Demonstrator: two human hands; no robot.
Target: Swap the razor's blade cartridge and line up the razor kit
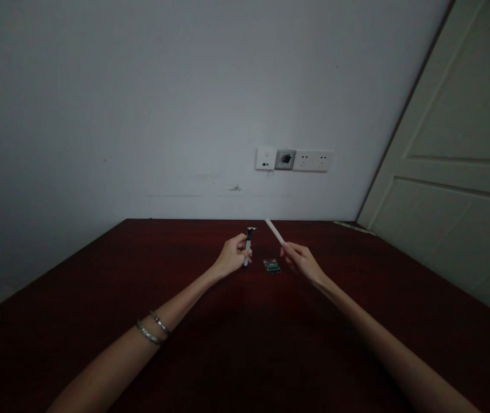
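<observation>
My left hand (pixel 232 256) is closed around the grey handle of a razor (pixel 247 251), which stands nearly upright with its dark neck and T-shaped head at the top. Across from it, my right hand (pixel 300 259) pinches the lower end of a slim white stick-like piece (pixel 275 231) that slants up and to the left; its exact kind I cannot make out. On the table between the two hands lies a small clear packet (pixel 272 265) with green pieces inside. Neither hand touches the packet.
The dark red table (pixel 236 355) runs back to a pale wall (pixel 163 103). Wall sockets (pixel 312 161) and a switch plate (pixel 285 159) sit above its far edge. A panelled door (pixel 460 166) leans in on the right. A thin strip (pixel 354 227) lies at the far right corner.
</observation>
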